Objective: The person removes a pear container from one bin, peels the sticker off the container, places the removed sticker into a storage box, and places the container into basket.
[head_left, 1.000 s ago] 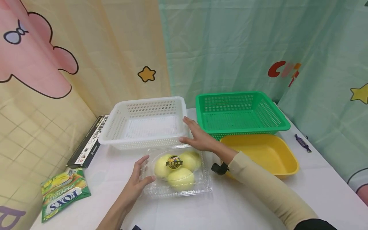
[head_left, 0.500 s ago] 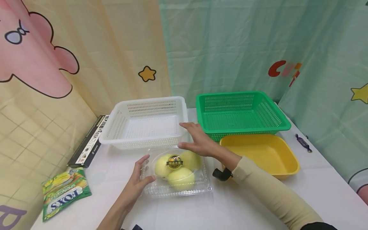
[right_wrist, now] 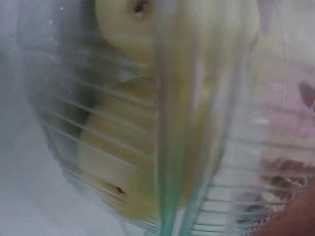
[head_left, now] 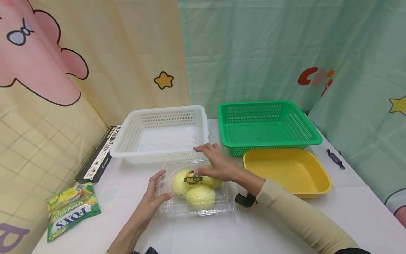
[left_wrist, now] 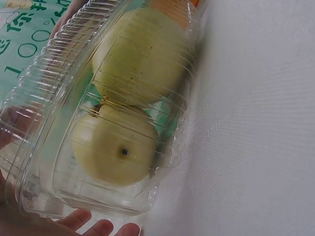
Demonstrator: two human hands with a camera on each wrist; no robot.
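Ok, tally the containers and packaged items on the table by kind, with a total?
Perforated baskets: 2, the white basket and the green basket
Yellow tray: 1
Clear fruit box: 1
Green candy bag: 1
Black carton: 1
Wrapped candy: 1
Total: 7

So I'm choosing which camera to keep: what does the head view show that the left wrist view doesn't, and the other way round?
Only the head view shows the white basket, green basket, yellow tray, candy bag, the black box and the right hand resting on top of the clear fruit box. Only the left wrist view shows one fruit's underside dimple and the ribbed side wall up close. Both show the yellow fruit inside the box, the left hand at its side and the white table.
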